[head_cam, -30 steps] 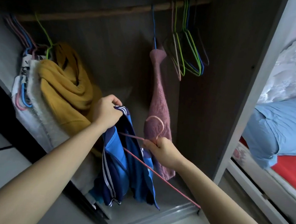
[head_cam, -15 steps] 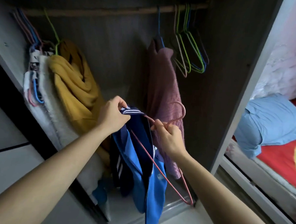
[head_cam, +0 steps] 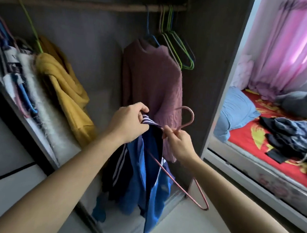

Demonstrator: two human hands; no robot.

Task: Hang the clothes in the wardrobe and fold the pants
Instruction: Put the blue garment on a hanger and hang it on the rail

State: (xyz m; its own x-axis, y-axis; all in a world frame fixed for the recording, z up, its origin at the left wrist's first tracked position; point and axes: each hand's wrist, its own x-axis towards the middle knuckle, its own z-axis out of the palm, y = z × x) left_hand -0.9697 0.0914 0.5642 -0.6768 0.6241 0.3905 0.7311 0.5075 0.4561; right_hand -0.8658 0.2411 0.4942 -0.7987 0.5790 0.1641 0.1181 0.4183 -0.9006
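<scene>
A blue jacket [head_cam: 138, 171] with white stripes hangs in front of the open wardrobe. My left hand [head_cam: 128, 122] grips its striped collar. My right hand [head_cam: 179, 142] pinches the neck of a pink wire hanger [head_cam: 180, 188], one arm of which runs into the jacket; its hook curls above my fingers. Behind them a mauve sweater [head_cam: 153, 91] hangs from the wooden rail [head_cam: 84, 4]. A yellow sweater [head_cam: 67, 92] hangs at the left. More dark clothes [head_cam: 291, 137] lie on the bed at the right.
Several empty wire hangers [head_cam: 179, 50] hang at the rail's right end. Other garments [head_cam: 22, 89] are packed at the wardrobe's left. The wardrobe's side panel [head_cam: 222, 81] stands right of my hands. Beyond it are a red-sheeted bed [head_cam: 247, 141], a blue pillow [head_cam: 236, 111] and pink curtains [head_cam: 288, 44].
Both hands have lifted the jacket and hanger higher. The hanger's hook has turned upright. The view has swung right, showing more of the bed.
</scene>
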